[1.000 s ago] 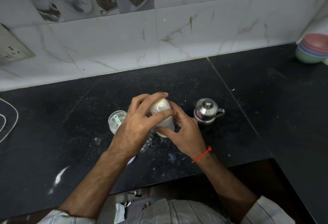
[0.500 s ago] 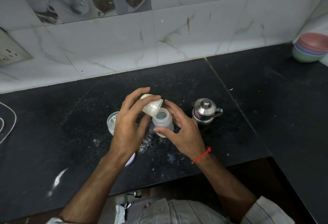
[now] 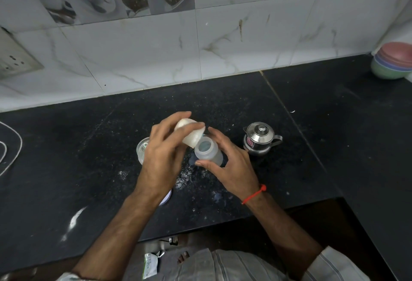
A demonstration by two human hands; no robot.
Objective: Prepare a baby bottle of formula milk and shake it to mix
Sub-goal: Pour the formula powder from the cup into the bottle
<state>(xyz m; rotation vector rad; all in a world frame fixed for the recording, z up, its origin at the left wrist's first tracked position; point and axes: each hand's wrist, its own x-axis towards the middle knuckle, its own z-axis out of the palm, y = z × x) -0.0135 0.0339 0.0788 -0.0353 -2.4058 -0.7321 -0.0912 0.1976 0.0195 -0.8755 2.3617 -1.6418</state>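
The left hand pinches the cap, tilted just above the bottle's open mouth. The right hand grips the bottle mid-worktop.

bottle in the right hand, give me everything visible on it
The bottle is a short, translucent whitish container, plastic by the look, with a wide round mouth that is open and tilted toward the camera; a pale bluish inside shows through the opening. The right hand holds it just above the black counter, thumb along its lower side, fingers behind. Its cap, off, is held by the left hand at the rim. Contents cannot be told.
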